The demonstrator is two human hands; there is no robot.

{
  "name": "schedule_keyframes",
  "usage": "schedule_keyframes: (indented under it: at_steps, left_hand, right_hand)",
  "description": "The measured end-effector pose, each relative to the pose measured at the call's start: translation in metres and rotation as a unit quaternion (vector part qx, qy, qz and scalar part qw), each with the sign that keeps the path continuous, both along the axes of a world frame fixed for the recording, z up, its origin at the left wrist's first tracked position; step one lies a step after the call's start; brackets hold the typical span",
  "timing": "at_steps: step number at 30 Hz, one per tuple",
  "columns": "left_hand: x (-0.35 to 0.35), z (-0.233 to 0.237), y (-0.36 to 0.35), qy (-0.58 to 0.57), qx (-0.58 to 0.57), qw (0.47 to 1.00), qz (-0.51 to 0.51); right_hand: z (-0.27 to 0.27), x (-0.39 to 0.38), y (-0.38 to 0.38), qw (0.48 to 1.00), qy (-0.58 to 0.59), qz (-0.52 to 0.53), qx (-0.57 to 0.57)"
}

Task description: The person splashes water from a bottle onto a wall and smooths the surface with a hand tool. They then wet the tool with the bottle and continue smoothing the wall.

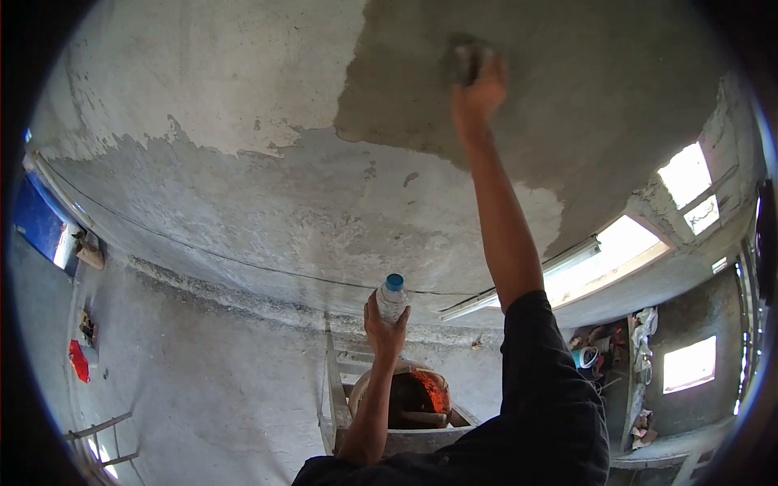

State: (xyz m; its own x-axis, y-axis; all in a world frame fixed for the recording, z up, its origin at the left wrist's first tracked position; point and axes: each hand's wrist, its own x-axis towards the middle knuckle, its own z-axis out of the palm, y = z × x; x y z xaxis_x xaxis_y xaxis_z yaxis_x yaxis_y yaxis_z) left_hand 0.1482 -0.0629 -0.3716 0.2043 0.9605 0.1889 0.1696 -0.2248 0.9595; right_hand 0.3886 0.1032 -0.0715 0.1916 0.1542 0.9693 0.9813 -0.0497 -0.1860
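Note:
A clear plastic bottle with a blue cap (393,298) stands upright in my left hand (384,328), whose fingers wrap round its sides. My right hand (481,81) is raised high on a long outstretched arm, against the darker, damp-looking plaster (583,97) of the wall. The fingers are curled round a dark object (468,63), blurred by motion, that lies against this surface. Left of and below the dark patch, the plaster (243,73) is paler, with a ragged border.
Below my left hand, a bucket (442,389) with orange stains sits by a wooden ladder-like frame (334,381). A thin cable (235,261) crosses the wall. Window openings (624,247) are at right, beside a cluttered shelf (632,364). A blue panel (39,217) is far left.

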Motion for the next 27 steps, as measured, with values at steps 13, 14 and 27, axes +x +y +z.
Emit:
schedule_keyframes:
  at_steps: [13,14,27]
  left_hand:
    - [-0.001,0.000,-0.004,0.015,-0.017,1.000,-0.013]
    - [-0.001,-0.001,-0.003,0.016,-0.018,1.000,-0.012]
    - [0.000,-0.001,-0.001,-0.006,-0.038,0.999,-0.025]
  right_hand:
    - [-0.006,0.012,-0.001,0.996,-0.073,-0.031,-0.052]
    - [0.015,0.008,-0.015,0.997,-0.054,-0.046,-0.022]
    - [-0.046,0.018,-0.003,0.985,-0.115,-0.028,-0.122]
